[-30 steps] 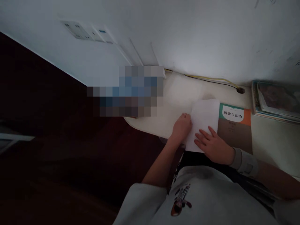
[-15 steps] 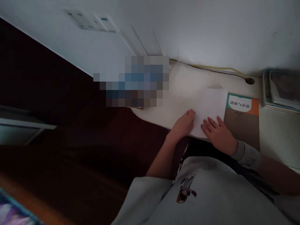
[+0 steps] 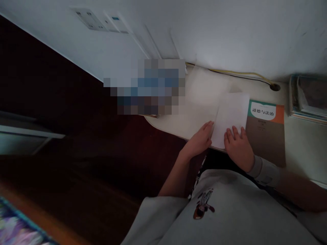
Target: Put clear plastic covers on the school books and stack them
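A white sheet of paper (image 3: 228,117) lies folded or stacked near the desk's front edge; I cannot tell which. Its right side meets or overlaps a textbook (image 3: 265,139) with a green, orange and brown cover and Chinese characters. My left hand (image 3: 199,139) rests at the paper's left edge, its fingers stretched out along that edge. On the lower right part of the paper lies my right hand (image 3: 238,148), palm down with the fingers spread. A grey band (image 3: 264,170) circles the right wrist.
The pale desk (image 3: 204,92) stands against a white wall. Stacked books (image 3: 308,97) are at its right end. A yellow and a black cable run to a cable hole (image 3: 275,87) at the back. A blurred-out patch (image 3: 155,88) covers the left end. Wall sockets (image 3: 89,19) are at upper left.
My right hand has shifted slightly right and turned more upright on the paper. My left hand's fingers have straightened along the paper's left edge. The view has moved slightly.
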Motion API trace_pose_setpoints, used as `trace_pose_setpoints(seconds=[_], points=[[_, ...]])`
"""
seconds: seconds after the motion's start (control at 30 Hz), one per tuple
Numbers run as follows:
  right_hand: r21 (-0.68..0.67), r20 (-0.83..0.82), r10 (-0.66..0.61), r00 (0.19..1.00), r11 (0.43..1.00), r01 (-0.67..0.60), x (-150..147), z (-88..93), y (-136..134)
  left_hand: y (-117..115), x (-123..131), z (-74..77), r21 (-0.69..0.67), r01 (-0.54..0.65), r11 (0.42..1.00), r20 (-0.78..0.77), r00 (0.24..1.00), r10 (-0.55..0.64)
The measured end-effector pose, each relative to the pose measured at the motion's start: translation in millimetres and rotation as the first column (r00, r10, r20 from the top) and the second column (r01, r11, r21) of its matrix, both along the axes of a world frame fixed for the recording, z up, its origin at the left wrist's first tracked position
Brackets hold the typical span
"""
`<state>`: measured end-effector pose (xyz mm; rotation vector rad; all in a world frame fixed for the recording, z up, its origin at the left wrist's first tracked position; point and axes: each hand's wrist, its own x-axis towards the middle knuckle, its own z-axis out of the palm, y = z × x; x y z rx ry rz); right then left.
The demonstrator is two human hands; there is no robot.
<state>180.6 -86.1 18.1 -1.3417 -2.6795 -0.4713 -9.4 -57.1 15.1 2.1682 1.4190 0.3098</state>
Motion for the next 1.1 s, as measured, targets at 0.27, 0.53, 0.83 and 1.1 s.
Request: trace_pose_setpoints(seconds=[0.27,0.53,0.83,1.1], points=[[-0.087,-0.080,-0.011,0.997,0.996,0.004,-3,-0.2,1,2,-1,1.3,0.025,0.017,1.000,-0.010,1.000,-0.017],[-0.029,-0.076,-0.005,0.997,1.000,0.003,-6,-5.5,0,-6,7,-5.9,0.115,0.023,0.993,-0.151,0.989,-0.006],[-0.106,-0.055,0.043,0.998,0.993,-0.049,-8,-12.9,-1,-13,17,-9.5,0.201,0.034,0.979,-0.254,0.967,0.019],[-0.284,-0.307,0.110,0.945,0.937,-0.201,46,-1.7,83,-7,24,-7.3,0.188,-0.047,0.981,-0.283,0.954,0.100]])
